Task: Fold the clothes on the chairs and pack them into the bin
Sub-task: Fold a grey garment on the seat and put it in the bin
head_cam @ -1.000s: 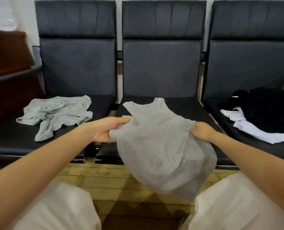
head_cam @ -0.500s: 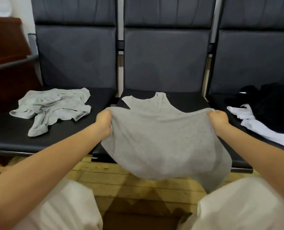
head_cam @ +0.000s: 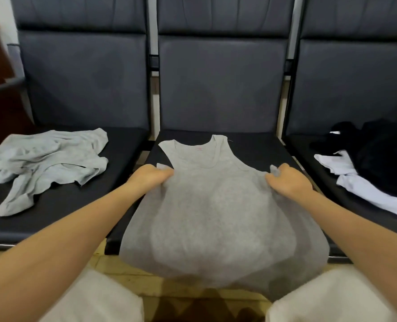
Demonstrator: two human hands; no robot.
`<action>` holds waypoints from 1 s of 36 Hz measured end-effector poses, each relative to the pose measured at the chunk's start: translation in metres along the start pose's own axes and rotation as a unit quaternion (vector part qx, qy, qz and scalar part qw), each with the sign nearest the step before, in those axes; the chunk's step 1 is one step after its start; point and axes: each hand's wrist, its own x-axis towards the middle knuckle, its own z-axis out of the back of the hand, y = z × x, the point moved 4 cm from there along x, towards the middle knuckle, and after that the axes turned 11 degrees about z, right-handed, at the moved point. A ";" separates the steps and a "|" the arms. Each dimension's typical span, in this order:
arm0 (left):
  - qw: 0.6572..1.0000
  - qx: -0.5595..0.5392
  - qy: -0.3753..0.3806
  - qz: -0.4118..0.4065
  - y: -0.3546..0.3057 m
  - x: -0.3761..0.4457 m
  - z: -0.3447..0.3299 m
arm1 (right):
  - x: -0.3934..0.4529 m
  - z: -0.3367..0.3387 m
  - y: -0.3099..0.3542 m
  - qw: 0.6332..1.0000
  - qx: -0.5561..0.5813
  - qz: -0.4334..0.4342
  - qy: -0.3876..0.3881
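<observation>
A grey tank top [head_cam: 211,205] lies spread on the middle chair seat [head_cam: 258,145], straps toward the backrest, its lower part hanging over the seat's front edge. My left hand [head_cam: 150,176] grips the fabric at its left side. My right hand [head_cam: 285,181] grips the fabric at its right side. Both hands hold the cloth stretched between them, just below the armholes. No bin is in view.
A crumpled light grey garment [head_cam: 46,161] lies on the left chair seat. Black clothing [head_cam: 383,163] lies over a white garment [head_cam: 364,189] on the right seat. A wooden floor [head_cam: 123,266] shows below the seats, and my light-trousered knees sit at the bottom.
My hands have moved forward and down, laying the tank top flatter onto the middle seat. The fabric between them has been pulled wider than a second ago.
</observation>
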 end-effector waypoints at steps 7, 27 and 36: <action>0.999 0.020 -0.021 -0.013 -0.024 0.034 -0.014 | 0.031 -0.023 0.034 0.996 -0.074 0.048 -0.012; 0.995 -0.002 -0.096 -0.032 -0.098 0.108 -0.035 | 0.113 -0.037 0.063 0.994 -0.007 0.040 -0.105; 0.988 0.080 -0.117 -0.062 -0.117 0.154 -0.064 | 0.168 -0.057 0.052 0.999 0.033 -0.014 0.021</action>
